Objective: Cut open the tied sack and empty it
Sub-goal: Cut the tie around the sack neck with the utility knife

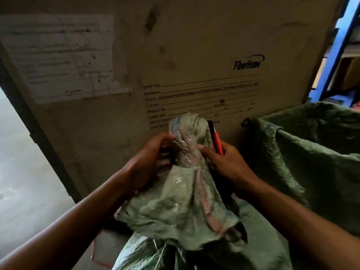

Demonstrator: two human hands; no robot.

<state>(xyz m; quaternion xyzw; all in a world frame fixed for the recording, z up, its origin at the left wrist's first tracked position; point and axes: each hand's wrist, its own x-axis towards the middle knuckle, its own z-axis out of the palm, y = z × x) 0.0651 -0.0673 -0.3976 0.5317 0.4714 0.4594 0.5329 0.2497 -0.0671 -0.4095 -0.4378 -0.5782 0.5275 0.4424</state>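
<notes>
Just below the bunched neck, the left hand (153,152) grips the soft, limp sack (187,195) while the right hand (224,162) clamps a red cutter (217,140).

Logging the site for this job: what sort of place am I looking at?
Probably a warehouse or storeroom: a big FiberHome shipping carton, blue metal racking and woven green sacks on a bare concrete floor.

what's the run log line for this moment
left hand: grips sack neck | right hand: holds red cutter | sack: tied
</notes>
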